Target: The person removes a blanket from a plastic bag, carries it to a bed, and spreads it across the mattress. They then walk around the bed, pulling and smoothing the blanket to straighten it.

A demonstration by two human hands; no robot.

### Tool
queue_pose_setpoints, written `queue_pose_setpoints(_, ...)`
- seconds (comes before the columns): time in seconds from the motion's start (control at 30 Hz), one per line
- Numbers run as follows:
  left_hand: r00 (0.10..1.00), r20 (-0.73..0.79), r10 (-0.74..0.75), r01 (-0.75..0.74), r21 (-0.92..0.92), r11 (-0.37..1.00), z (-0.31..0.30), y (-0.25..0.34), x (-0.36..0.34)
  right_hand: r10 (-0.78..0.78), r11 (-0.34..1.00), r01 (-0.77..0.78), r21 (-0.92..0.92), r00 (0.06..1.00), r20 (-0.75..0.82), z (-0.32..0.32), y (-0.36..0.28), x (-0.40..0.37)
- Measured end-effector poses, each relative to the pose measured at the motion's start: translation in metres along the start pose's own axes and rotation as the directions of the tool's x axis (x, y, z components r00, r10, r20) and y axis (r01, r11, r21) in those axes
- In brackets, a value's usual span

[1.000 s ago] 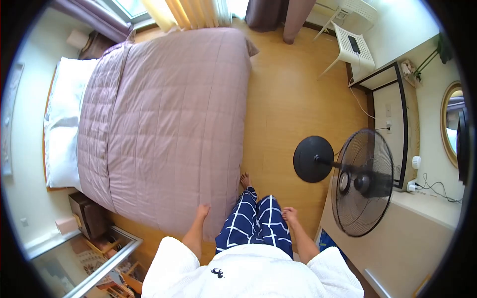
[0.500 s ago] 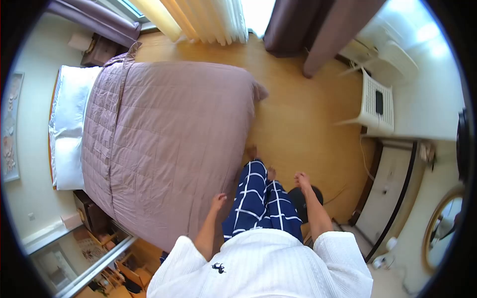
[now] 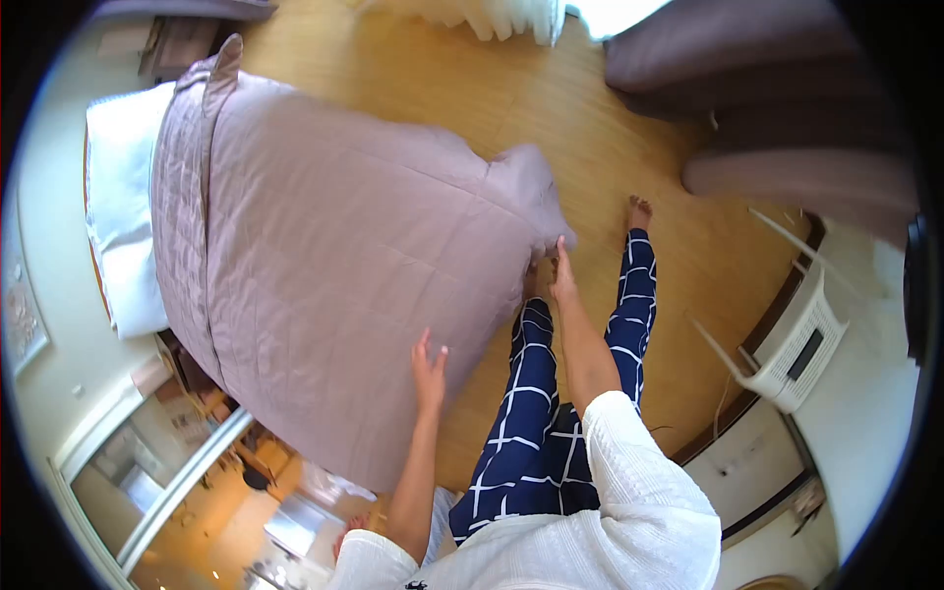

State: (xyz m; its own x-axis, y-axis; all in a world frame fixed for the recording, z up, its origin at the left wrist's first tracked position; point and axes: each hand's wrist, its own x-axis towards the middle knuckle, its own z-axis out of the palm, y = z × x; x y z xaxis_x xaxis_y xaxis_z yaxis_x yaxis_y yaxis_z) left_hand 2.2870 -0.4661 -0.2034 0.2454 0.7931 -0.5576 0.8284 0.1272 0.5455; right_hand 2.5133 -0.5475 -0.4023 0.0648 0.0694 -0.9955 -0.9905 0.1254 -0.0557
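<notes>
A mauve quilted comforter (image 3: 344, 226) covers the bed, and its foot-end corner (image 3: 526, 182) bulges out over the floor. At that corner's lower edge is my right hand (image 3: 562, 280), fingers stretched out and fingertips right at the fabric. My left hand (image 3: 429, 374) hovers over the near side of the comforter with its fingers spread and nothing in it. White pillows (image 3: 123, 206) lie at the head of the bed. My legs in blue checked trousers (image 3: 521, 403) are beside the bed's foot, one bare foot (image 3: 639, 211) stepped forward.
Dark curtains (image 3: 747, 98) hang at the upper right, and a sheer white curtain (image 3: 492, 15) at the top. A white chair (image 3: 801, 344) stands on the right. Wood floor (image 3: 629, 128) runs around the bed's foot. A glass-panelled partition (image 3: 187, 482) is at lower left.
I have stepped forward along the bed's foot. My right hand has moved up to the comforter's corner, which now bulges outward; my left hand has spread its fingers over the bed.
</notes>
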Motion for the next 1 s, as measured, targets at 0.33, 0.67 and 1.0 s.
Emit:
queue_pose_setpoints(0.33,0.976,0.176,-0.130,0.008,0.566,0.825,0.085,0.157,0.091,-0.525,0.172,0.251,-0.953,0.842,0.127,-0.036,-0.134,-0.107)
queue_pose_setpoints(0.67,0.909,0.290,-0.298,0.400,-0.417,0.816,0.042,0.172,0.044,-0.380,-0.152,0.431,-0.889,0.805,0.455,0.061,-0.278,-0.182)
queue_pose_setpoints(1.0,0.867,0.287,-0.408,0.484,-0.281,0.829,-0.089,0.239,0.024,-0.296,-0.275,0.075,-0.959,0.942,0.159,0.101,-0.333,-0.382)
